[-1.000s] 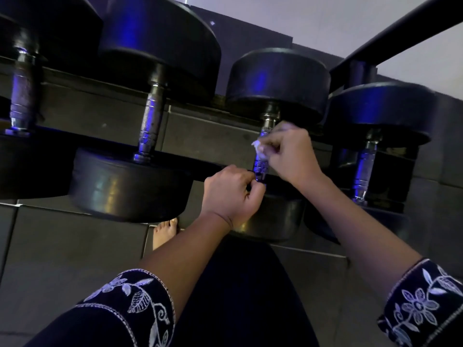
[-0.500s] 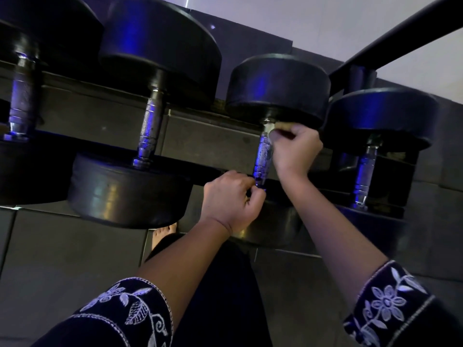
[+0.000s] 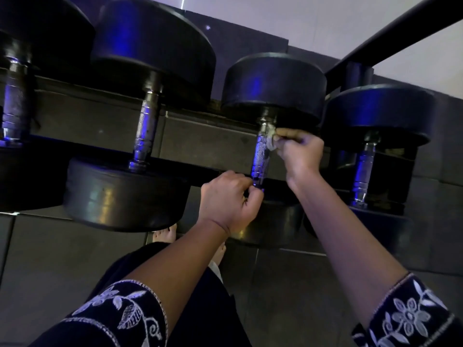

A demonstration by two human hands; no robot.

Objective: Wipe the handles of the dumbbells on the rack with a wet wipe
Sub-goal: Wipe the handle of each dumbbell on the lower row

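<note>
right hand [image 3: 300, 152] pinches wipe [image 3: 271, 144] on handle [image 3: 261, 156], left hand [image 3: 226, 200] curls round its base; loose pinch could drop it.

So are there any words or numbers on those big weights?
No text can be read anywhere. The dumbbell heads show no numbers or brand in this dim view, the handle that the wet wipe touches is bare knurled metal, and the sleeves carry embroidered flowers, not letters.

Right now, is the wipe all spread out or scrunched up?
Scrunched up. The wet wipe shows only as a small wad pinched in the right hand against the handle.
</note>
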